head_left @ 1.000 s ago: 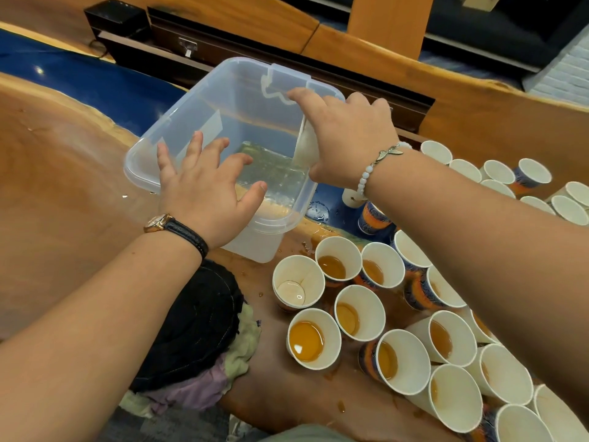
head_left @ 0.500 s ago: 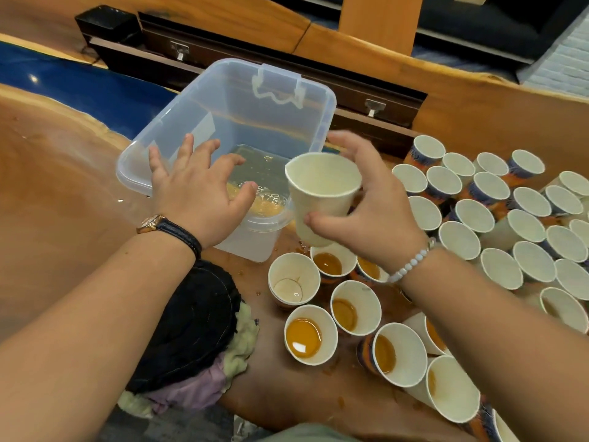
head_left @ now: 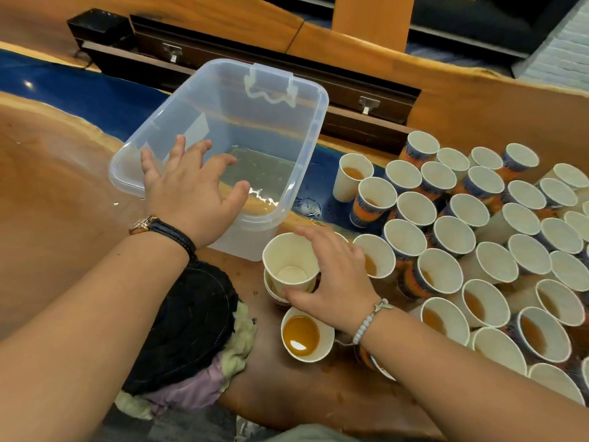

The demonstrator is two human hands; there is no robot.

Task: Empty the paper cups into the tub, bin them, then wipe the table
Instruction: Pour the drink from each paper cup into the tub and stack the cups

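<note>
My right hand (head_left: 334, 282) grips near-empty white paper cup (head_left: 290, 260) by its rim, cup nested in second cup (head_left: 271, 290) below. My left hand (head_left: 191, 193), fingers spread, at near rim of clear plastic tub (head_left: 299, 173) on brown wooden surface (head_left: 57, 186). Paper cups of amber liquid (head_left: 301, 334) crowd right.

A black box (head_left: 98, 27) sits beside dark drawers (head_left: 387, 95), wooden post (head_left: 371, 20) beyond

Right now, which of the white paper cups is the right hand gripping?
The nearly empty white paper cup stacked in another cup beside the clear plastic tub; the right hand curls round its rim, no other is gripped.
</note>
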